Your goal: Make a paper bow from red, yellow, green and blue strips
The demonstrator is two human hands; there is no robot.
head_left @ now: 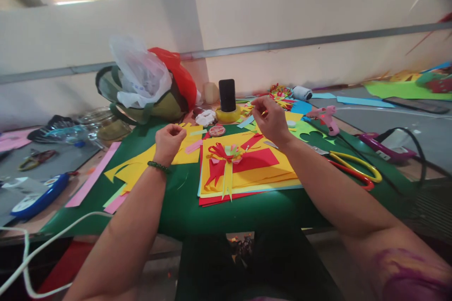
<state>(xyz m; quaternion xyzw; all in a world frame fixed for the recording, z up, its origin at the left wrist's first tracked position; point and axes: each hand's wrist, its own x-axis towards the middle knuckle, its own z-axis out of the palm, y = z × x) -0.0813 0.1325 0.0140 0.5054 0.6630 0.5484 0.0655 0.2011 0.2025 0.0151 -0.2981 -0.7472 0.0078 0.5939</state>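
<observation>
Bow handling: The small bow of looped red, yellow and pale-green paper strips seems to call for a light fingertip pinch at its middle; a full grasp would likely crease the loops.
Bow looks: Red loops stand up at the top, short pale-green ends fan to one side, and two pointed yellow tails hang toward the viewer.
Bow place: It lies on a layered stack of yellow paper sheets, against a flat red paper rectangle.
Left hand: The left hand, above a dark-green beaded bracelet, is raised left of the stack, fingers curled narrow.
Right hand: The right hand is raised near the stack's far side, fingers bent in a narrow pinch. At this blur, whether either hand holds a thin scrap cannot be told.
Stack's right: Scissors with yellow and red handles lie near a pink glue gun; keeping both off the bow looks wise.
</observation>
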